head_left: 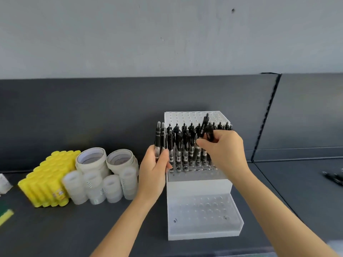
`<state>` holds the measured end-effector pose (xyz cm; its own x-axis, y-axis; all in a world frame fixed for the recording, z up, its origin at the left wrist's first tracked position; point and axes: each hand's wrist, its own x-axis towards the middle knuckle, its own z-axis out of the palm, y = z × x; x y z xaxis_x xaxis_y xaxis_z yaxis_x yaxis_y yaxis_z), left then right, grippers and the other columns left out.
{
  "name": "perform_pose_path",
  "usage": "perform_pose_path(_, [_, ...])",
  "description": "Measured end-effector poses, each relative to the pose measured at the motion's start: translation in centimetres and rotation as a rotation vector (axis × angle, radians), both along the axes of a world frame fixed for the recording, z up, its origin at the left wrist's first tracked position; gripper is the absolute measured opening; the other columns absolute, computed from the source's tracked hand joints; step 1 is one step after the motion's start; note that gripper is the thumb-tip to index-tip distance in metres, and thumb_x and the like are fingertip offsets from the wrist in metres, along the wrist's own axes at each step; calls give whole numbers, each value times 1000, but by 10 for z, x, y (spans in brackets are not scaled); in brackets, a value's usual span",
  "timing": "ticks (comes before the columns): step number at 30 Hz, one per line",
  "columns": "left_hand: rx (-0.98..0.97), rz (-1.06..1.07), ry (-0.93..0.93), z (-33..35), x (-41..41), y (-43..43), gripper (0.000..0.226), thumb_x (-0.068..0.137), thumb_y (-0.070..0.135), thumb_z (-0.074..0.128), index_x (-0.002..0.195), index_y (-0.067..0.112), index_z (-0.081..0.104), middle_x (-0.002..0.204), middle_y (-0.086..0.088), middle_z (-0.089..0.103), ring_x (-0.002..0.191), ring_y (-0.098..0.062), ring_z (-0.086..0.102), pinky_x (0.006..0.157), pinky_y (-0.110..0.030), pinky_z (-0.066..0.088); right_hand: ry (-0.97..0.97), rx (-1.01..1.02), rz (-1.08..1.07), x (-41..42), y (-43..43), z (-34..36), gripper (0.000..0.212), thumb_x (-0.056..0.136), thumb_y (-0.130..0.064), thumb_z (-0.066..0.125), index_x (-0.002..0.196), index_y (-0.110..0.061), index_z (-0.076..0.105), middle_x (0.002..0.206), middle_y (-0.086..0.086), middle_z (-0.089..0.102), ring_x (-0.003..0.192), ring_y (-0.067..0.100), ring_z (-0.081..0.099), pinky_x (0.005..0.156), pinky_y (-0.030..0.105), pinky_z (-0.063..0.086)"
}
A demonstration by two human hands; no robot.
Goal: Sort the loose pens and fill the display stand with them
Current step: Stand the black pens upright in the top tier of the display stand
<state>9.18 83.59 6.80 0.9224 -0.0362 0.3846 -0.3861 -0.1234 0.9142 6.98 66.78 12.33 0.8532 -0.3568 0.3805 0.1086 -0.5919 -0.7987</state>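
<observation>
Now mid-fill: right hand pinches one black click pen above the clear stepped acrylic stand's middle tier, left hand grips spare black pens beside it; next, seat the tip in an empty hole.

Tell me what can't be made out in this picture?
All in the head view:
- Pen labels: too small and blurred to read.
- Loose pens: cut off by the right edge.
- Middle-tier holes of the display stand: partly hidden by the right hand.
- Left hand pen count: fingers cover them.
</observation>
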Motion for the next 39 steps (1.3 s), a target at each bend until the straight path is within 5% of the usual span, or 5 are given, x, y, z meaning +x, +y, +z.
perform_pose_path(15, [-80,17,3,-3,2,-5,16,100,18,47,85,18,52,69,1,55,58,-3,52,59,-13,43,49,-17,2,9,1,-2,22,81,-20,72,67,-4,64,49,2,48,46,18,38,53,27,39])
perform_pose_path(20, [-48,31,8,-5,1,-8,15,100,20,47,85,19,52,69,3,55,59,-2,53,59,-18,46,160,-129,-6,16,-2,-9,36,78,-21,72,53,-13,47,43,-3,38,44,16,33,50,24,34])
perform_pose_path(31, [-72,60,11,-1,-5,-6,16,99,18,47,84,20,51,67,-1,54,57,-3,50,57,-14,43,260,-310,7,22,5,-13,33,79,-25,70,62,-11,46,52,2,44,49,20,38,45,22,28])
perform_pose_path(39, [-62,66,-2,0,-8,-9,17,100,17,46,83,16,51,69,0,55,57,0,51,57,-12,42,168,-238,87,14,-9,-7,20,82,-19,69,75,-3,57,63,4,54,56,18,45,55,27,40])
